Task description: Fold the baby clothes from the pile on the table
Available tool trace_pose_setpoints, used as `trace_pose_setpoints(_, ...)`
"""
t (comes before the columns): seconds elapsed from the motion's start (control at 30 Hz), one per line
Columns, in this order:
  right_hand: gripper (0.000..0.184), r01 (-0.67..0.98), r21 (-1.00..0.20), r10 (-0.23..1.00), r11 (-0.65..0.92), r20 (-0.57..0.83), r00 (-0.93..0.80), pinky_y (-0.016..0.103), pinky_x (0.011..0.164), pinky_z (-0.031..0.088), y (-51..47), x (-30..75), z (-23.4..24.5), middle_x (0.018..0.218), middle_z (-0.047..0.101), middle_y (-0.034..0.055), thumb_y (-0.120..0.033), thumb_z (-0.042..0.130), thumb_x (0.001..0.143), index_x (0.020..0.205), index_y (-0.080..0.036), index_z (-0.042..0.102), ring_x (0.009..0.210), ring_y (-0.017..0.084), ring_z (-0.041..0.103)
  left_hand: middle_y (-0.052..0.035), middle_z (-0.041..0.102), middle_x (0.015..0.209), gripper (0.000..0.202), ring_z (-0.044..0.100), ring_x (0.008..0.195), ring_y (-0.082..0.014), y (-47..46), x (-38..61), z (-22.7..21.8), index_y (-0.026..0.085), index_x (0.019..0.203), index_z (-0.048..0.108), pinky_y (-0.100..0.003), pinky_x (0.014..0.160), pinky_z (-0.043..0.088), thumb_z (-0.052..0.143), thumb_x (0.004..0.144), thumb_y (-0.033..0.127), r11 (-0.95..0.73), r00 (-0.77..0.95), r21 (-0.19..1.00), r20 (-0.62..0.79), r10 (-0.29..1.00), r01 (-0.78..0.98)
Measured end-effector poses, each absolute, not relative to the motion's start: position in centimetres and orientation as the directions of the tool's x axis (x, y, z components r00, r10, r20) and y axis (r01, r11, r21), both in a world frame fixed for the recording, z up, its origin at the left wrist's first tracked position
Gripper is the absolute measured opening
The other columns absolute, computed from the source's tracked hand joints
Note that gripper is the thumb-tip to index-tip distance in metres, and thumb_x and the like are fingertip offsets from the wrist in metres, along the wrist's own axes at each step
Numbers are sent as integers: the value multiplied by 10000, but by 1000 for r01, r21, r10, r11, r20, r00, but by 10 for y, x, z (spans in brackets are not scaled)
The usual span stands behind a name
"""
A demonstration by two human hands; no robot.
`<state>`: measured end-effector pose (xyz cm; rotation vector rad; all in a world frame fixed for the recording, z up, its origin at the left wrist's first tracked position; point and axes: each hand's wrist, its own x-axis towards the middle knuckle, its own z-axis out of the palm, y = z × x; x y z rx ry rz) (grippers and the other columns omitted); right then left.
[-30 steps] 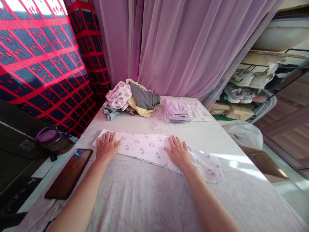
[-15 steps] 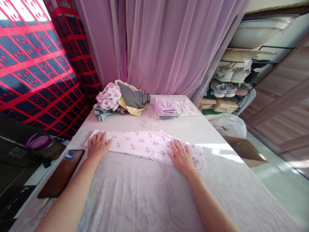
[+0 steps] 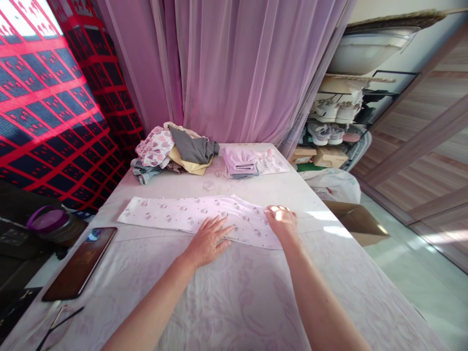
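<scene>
A pair of pale pink printed pants (image 3: 175,213), folded lengthwise, lies flat across the bed, narrow end to the left. Fingers spread, my left hand (image 3: 210,239) rests on the near edge around the middle of the pants. At the wide right end, my right hand (image 3: 281,219) has its fingers curled onto the fabric and grips it. Its fingertips are partly hidden, and bright sunlight falls on the knuckles.
A loose heap of clothes (image 3: 175,151) sits at the bed's far left, beside a folded lilac stack (image 3: 239,163). A phone (image 3: 80,263) and glasses (image 3: 60,324) lie at the left. Right of the bed are a cardboard box (image 3: 356,222) and a shoe rack (image 3: 325,114).
My left hand has slid from the narrow end to the middle of the pants. My right hand has moved to the right end and closed on it; that end now reaches less far right.
</scene>
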<state>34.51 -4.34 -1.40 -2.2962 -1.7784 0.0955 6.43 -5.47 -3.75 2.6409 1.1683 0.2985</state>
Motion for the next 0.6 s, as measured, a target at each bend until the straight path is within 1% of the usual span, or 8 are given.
trace_pose_setpoints(0.1,302,926,-206,943,-316,34,330,351,878,360,-37,345,-14,1041,706,98,-344,462,951,993,-217,733,1020,248,591,-17,356,1588,473,295,1463,-270,-60,73,-37,397,1417,488,-535,1198,170,430,964,520,-649,675,321,36,737,690)
trace_pose_setpoints(0.17,298,910,-203,926,-360,37,375,357,878,366,-35,345,-15,1046,705,99,-343,465,949,994,-213,729,1017,250,595,-15,368,1581,450,297,1461,-281,-60,72,-34,403,1396,512,-562,1190,170,441,964,508,-627,662,337,15,750,703)
trace_pose_setpoints(0.23,287,911,-208,923,-355,74,377,368,905,368,-37,344,-17,1069,704,102,-338,478,943,1029,-212,721,1032,253,595,-23,428,1546,407,336,1440,-297,-58,72,-30,386,1333,583,-584,1169,210,436,969,494,-606,642,355,21,767,712)
trace_pose_setpoints(0.3,293,931,-216,927,-293,174,332,396,978,346,-43,339,-19,1119,698,110,-323,490,941,1110,-205,700,1072,257,587,-45,551,1444,370,444,1367,-293,-54,76,-26,335,1216,676,-558,1132,297,425,978,467,-597,621,372,66,781,711)
trace_pose_setpoints(0.4,332,978,-194,936,-82,322,142,412,1069,297,-58,326,-24,1227,669,117,-289,473,958,1222,-192,650,1138,247,571,-71,699,1223,356,599,1185,-231,-39,91,-22,242,1078,727,-433,1064,413,407,991,372,-631,620,396,175,765,667)
trace_pose_setpoints(0.43,346,985,-173,944,-6,325,63,410,1084,292,-63,321,-27,1274,650,115,-280,463,964,1249,-191,636,1176,245,556,-75,703,1213,353,605,1173,-215,-32,98,-22,221,1089,717,-402,1064,416,398,992,337,-653,631,396,203,748,646)
trace_pose_setpoints(0.5,387,988,-135,965,75,260,-38,432,1106,285,-74,311,-35,1390,582,111,-285,453,970,1320,-193,593,1288,257,488,-84,655,1308,364,553,1256,-205,-14,113,-24,195,1183,673,-379,1109,377,385,989,302,-689,664,372,214,716,622)
trace_pose_setpoints(0.6,467,995,-96,987,39,158,-23,534,1135,231,-84,304,-46,1523,440,109,-345,444,980,1422,-207,506,1407,295,361,-88,517,1473,438,396,1406,-230,11,134,-29,192,1356,556,-415,1178,281,393,983,352,-696,696,303,129,706,650)
